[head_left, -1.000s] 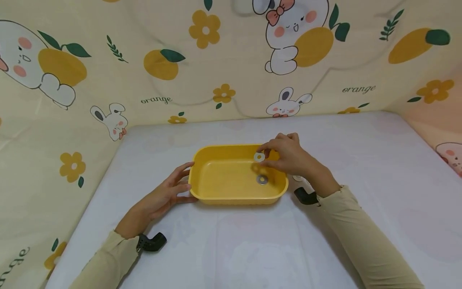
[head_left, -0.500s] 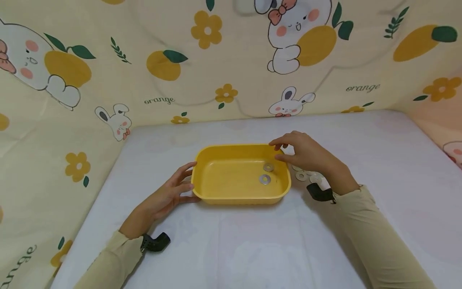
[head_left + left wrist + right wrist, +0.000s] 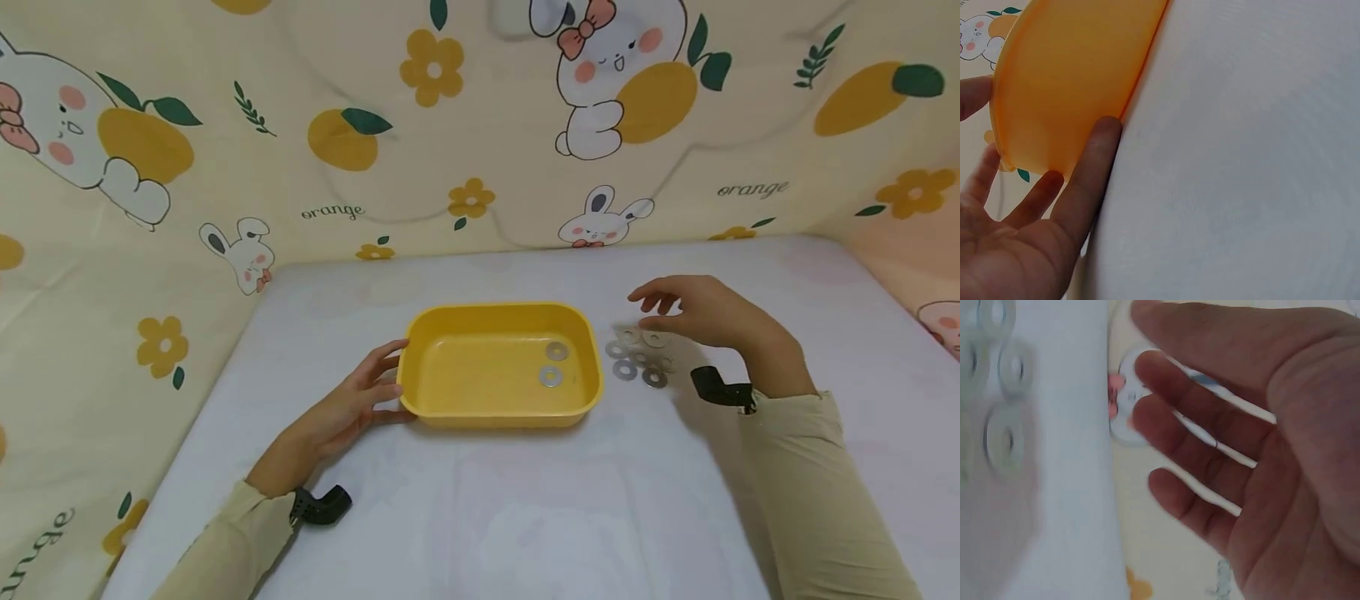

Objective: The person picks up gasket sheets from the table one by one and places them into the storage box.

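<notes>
A yellow tray (image 3: pixel 480 375) stands on the white-covered table, and two flat metal washers (image 3: pixel 551 377) lie inside it towards its right end. My left hand (image 3: pixel 348 396) rests its spread fingers against the tray's left end. In the left wrist view, several straight fingers (image 3: pixel 1094 165) touch the outer wall and rim of the tray (image 3: pixel 1066 81). Just right of the tray lies a loose group of several washers (image 3: pixel 625 369). Over the far side of that group hovers my right hand (image 3: pixel 708 310), fingers loosely bent and holding nothing. Washers (image 3: pixel 1005 440) appear blurred in the right wrist view.
Behind the table hangs a cream cloth (image 3: pixel 420 183) printed with rabbits, oranges and flowers. A black wrist camera (image 3: pixel 321 505) sits on the left wrist, another wrist camera (image 3: pixel 720 387) on the right. White table cover (image 3: pixel 480 508) stretches in front of the tray.
My right hand let go of a washer inside the tray, so two lie there now. It then moved right, out over the loose washers. The left hand stayed at the tray.
</notes>
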{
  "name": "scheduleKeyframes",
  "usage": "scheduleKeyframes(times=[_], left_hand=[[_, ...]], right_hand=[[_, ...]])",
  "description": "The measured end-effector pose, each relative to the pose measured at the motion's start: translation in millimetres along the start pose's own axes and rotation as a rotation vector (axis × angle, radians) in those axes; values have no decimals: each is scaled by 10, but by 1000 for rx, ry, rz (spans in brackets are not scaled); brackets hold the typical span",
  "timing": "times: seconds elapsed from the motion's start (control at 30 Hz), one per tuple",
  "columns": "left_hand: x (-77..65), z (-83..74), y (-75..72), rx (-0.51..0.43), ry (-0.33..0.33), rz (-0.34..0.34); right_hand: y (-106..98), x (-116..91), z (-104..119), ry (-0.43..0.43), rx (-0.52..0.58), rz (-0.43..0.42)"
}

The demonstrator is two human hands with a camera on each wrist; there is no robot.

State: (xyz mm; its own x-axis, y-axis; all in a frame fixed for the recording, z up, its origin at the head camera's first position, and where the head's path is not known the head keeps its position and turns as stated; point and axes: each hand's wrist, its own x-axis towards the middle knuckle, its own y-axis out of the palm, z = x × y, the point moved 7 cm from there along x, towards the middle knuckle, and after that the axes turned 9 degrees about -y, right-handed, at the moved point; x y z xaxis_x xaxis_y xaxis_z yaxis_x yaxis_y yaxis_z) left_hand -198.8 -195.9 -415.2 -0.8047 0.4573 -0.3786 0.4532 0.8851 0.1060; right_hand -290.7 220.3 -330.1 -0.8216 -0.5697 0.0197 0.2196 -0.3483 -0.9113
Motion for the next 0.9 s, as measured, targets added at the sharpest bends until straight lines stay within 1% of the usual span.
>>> scheduleKeyframes(times=[0.13, 0.27, 0.4, 0.5, 0.63, 0.9], left_hand=[[-5, -8, 11, -11, 2, 6], [-9, 14, -5, -14, 13, 5], [-24, 53, -21, -26, 6, -5], [-29, 66, -15, -36, -9, -13], [-20, 38, 3, -32, -9, -18], [-21, 5, 10, -18, -4, -20]], right_hand=[[20, -71, -207, 54, 13, 47], [119, -58, -328, 80, 38, 85], [242, -12, -402, 101, 65, 105], [305, -11, -455, 145, 70, 129], [331, -24, -524, 190, 64, 134], [408, -37, -578, 229, 96, 170]])
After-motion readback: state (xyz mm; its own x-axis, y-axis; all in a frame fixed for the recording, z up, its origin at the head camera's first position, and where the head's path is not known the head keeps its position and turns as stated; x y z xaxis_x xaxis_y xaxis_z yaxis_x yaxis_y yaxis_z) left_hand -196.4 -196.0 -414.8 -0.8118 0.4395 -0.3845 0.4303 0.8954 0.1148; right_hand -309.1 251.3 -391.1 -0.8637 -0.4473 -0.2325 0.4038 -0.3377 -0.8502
